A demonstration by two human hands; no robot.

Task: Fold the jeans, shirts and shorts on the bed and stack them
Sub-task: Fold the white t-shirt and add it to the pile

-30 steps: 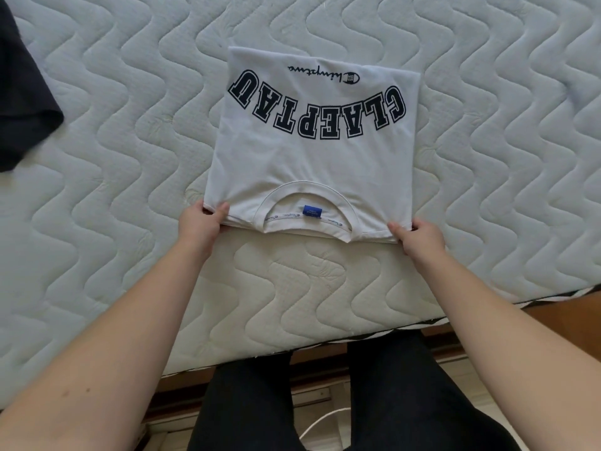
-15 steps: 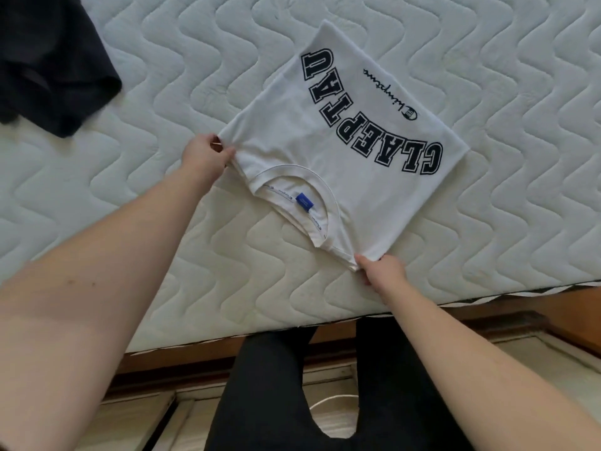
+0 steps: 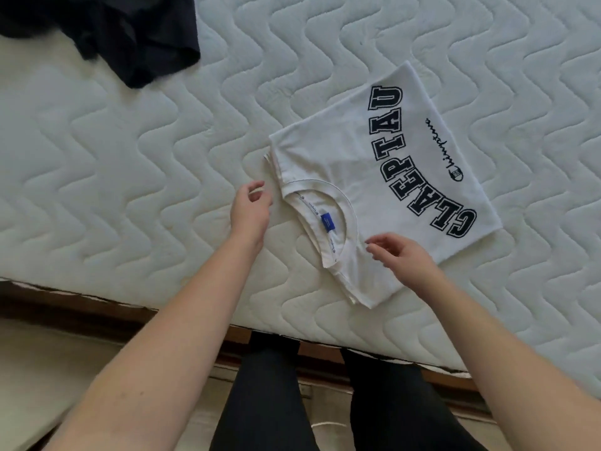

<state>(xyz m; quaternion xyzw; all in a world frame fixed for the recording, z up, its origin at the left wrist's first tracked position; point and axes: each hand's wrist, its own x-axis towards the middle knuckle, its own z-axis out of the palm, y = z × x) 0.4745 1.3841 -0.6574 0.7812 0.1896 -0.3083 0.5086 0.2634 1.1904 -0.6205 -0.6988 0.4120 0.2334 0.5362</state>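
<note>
White folded shirt (image 3: 374, 196) is lying near the bed's (image 3: 130, 190) front edge, collar side facing both relaxed, empty hands, left hand (image 3: 250, 209) beside it, right hand (image 3: 403, 255) hovering over it.

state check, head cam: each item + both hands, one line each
white T-shirt: folded into a rectangle, flat on the bed, print and collar up, lying at an angle, not held
dark garment: unfolded, crumpled at the far left of the bed
mattress: bare quilted top, carries both garments
left hand: open, beside the collar edge, holds nothing
right hand: open, over the shirt's near corner, holds nothing
</note>
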